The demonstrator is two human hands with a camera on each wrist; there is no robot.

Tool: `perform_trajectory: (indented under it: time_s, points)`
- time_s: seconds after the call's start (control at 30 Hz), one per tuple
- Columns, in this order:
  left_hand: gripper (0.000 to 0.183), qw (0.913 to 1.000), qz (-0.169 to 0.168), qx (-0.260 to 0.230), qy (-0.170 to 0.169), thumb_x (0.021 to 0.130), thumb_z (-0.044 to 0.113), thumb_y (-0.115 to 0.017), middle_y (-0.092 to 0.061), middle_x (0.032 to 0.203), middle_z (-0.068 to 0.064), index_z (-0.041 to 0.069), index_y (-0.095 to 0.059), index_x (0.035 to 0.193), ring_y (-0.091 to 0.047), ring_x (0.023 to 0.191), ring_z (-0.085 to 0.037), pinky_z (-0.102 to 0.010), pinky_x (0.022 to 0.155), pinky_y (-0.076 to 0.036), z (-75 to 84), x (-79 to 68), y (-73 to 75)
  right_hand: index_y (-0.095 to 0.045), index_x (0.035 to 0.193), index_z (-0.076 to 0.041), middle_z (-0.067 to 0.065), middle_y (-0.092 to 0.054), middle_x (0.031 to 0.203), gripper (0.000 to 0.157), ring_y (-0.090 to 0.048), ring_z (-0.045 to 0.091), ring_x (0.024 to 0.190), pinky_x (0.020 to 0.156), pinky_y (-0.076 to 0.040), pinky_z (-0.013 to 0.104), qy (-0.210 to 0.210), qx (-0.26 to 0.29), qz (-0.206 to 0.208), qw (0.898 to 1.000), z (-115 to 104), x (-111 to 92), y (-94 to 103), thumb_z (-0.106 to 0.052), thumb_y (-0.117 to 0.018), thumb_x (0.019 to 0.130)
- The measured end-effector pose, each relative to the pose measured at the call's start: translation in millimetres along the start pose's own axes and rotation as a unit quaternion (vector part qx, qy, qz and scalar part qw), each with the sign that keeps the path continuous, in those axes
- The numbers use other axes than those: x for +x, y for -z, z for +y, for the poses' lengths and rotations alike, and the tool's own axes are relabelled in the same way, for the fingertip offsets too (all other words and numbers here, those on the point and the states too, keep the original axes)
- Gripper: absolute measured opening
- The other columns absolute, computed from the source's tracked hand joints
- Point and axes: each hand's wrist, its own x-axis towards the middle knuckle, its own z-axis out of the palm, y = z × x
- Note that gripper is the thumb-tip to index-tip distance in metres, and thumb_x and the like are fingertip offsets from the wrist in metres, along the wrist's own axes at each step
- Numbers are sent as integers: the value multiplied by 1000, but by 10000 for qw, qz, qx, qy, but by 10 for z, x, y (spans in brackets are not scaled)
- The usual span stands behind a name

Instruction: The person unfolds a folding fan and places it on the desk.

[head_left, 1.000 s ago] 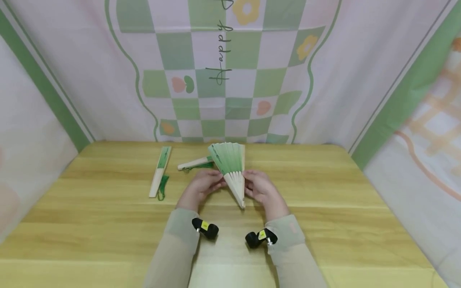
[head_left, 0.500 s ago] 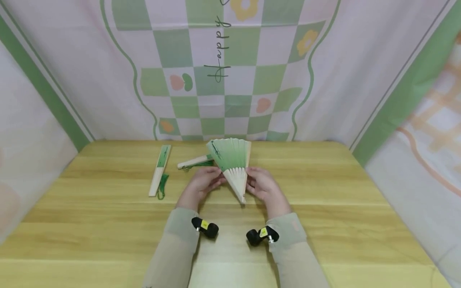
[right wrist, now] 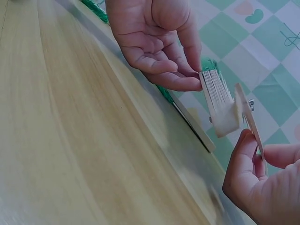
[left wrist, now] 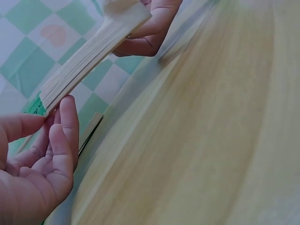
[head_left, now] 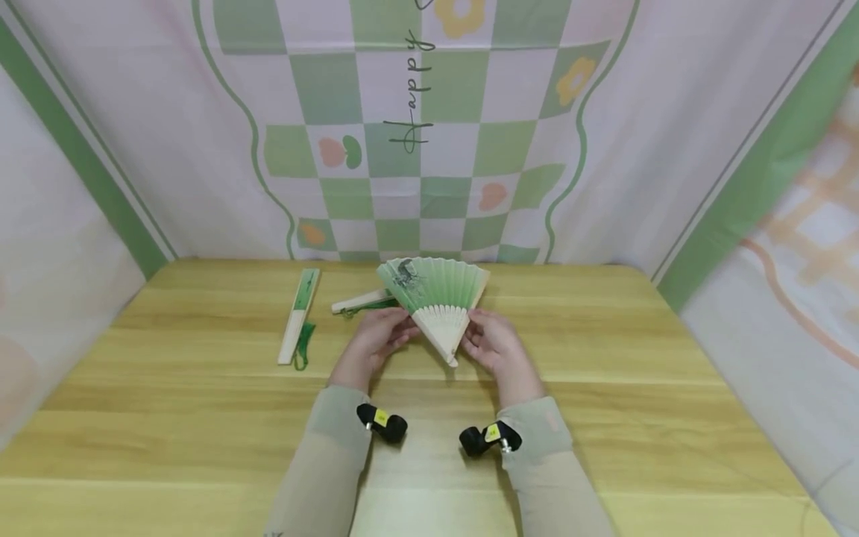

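Note:
A green and pale-wood folding fan (head_left: 436, 291), partly spread with a dark painted figure on its left side, is held up between both hands. My left hand (head_left: 377, 337) pinches its left outer rib between thumb and fingers, seen close in the left wrist view on the fan's ribs (left wrist: 89, 61). On the other side my right hand (head_left: 495, 344) pinches the right outer rib. In the right wrist view that rib (right wrist: 251, 119) stands apart from the stacked ribs, joined near the pivot. The fan's narrow pivot end points down toward the person.
A folded fan (head_left: 297, 317) with a green tassel (head_left: 303, 347) lies on the wooden table (head_left: 201, 418) at the left. Another folded fan (head_left: 362, 302) lies behind the left hand, its far end hidden by the spread fan. A patterned cloth (head_left: 389, 198) hangs behind the table.
The fan has spread wider, its right edge moving right and more of the painted figure showing. My right hand has shifted slightly right, and the pivot end has risen a little.

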Motion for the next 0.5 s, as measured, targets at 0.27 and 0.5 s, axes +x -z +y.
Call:
perform_trajectory:
  time_s: [0.27, 0.5]
  points:
    - [31, 9996, 20, -268, 24, 102, 12, -52, -71, 83, -4, -6, -60, 126, -70, 72, -9, -14, 59, -51, -8, 15, 10, -47, 109, -11, -4, -53, 88, 8, -51, 6, 84, 79, -47, 18, 7, 268, 142, 9995, -14, -17, 11, -12, -40, 106]
    - [29, 9992, 61, -397, 56, 101, 11, -53, -71, 81, -5, -5, -61, 124, -71, 71, -10, -14, 58, -51, -10, 25, 30, -49, 104, -8, -2, -55, 89, 8, -53, 9, 87, 79, -48, 19, 49, 472, 261, 9985, -19, -7, 25, -11, -42, 105]
